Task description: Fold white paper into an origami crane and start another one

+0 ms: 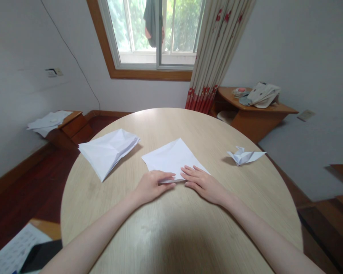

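A white sheet of paper (174, 156) lies on the round table in front of me, one corner pointing away. Its near edge looks folded and slightly raised. My left hand (153, 185) holds that near edge, fingers on top and thumb along the front. Flat on the paper's right part rests my right hand (201, 182), its fingers stretched out and a little apart, the thumb by the near edge. Both hands partly cover the near side of the sheet.
A stack of creased white paper (111, 148) lies at the table's left. On the right sits a folded paper bird (244, 156). The round wooden table (125, 236) has a curved edge all around. Beyond it stand a corner desk (263, 110) and a small cabinet (77, 127).
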Tool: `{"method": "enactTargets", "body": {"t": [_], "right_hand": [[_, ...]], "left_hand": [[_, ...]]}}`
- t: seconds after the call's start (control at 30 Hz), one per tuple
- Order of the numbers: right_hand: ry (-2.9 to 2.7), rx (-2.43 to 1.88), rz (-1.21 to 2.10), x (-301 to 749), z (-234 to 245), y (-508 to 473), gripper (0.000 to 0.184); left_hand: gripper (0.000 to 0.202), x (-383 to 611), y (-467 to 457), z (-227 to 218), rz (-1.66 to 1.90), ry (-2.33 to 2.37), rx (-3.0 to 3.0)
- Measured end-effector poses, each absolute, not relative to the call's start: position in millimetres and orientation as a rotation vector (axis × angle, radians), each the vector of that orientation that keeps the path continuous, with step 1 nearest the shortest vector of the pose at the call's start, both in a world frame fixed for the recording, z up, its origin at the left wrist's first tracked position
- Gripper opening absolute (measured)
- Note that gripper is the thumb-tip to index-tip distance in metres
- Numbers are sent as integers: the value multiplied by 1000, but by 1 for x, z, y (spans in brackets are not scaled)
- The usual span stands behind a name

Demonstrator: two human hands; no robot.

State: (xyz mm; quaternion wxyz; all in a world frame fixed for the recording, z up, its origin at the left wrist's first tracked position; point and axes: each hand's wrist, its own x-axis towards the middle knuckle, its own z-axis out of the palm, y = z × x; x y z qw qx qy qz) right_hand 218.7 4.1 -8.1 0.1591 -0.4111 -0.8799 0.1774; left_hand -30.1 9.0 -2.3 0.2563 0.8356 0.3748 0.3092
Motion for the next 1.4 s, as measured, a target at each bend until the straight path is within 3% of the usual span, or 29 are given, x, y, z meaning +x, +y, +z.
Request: {"method": "enactTargets", "body": {"t": [0.1,0.33,0.53,0.7,0.9,1.0,1.2,1.4], "right_hand": [[-2434,-1167,530,217,-11,2,33],[-2184,-1173,635,205,-18,-2,21],[-1994,-1173,725,202,-12,-3,11],[-1978,-1262,685,200,-11,-4,15],[-2109,-1410,602,209,-6,3,32],[-2200,-1457,601,216,-2,6,30],[-2291,-1441,493,218,-3,5,28],[-2393,-1428,397,208,-5,1,30]], "left_hand": [[17,-28,9,-4,821,1044,2217],[36,-24,9,-7,970,1259,2046],[41,-22,10,-8,996,1352,1950],[45,-21,8,-5,964,1452,1902],[51,-24,11,-3,925,1596,1939],[52,-26,14,-1,897,1676,1999],[47,-29,15,2,755,1838,2129],[23,-29,11,5,762,1935,2228]]}}
